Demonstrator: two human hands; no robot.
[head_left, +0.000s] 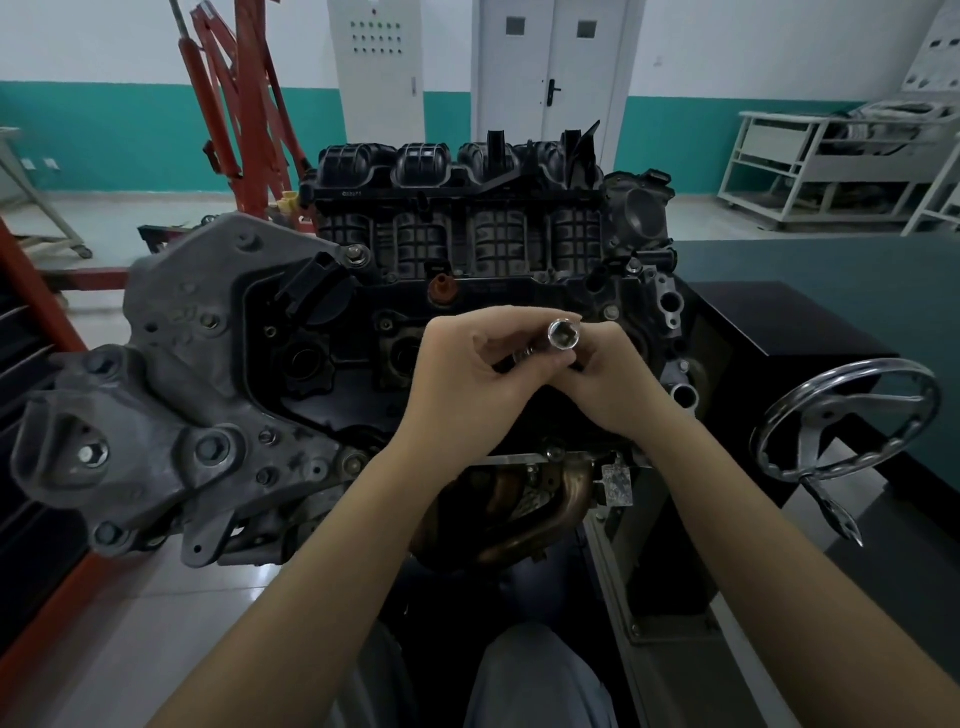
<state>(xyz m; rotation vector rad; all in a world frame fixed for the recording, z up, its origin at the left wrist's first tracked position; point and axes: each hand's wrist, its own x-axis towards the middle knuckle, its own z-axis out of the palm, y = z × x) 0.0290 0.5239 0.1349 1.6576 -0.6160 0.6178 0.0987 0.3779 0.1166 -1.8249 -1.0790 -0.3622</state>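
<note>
A car engine (322, 374) on a stand fills the middle of the head view, with a black valve cover and a black intake manifold (457, 171) at the back. Above the cover, both hands meet around a shiny chrome socket (562, 333) whose hollow end faces the camera. My left hand (457, 374) pinches the tool's knurled shaft just behind the socket. My right hand (608, 379) curls round the same tool from the right, its fingers partly hidden under the socket. The rest of the tool is hidden by the fingers.
A chrome handwheel (847, 421) with a crank handle sits on the stand at the right. A red engine hoist (234, 104) stands back left, a white rack (831, 166) back right. The grey timing cover (171, 374) juts out on the left.
</note>
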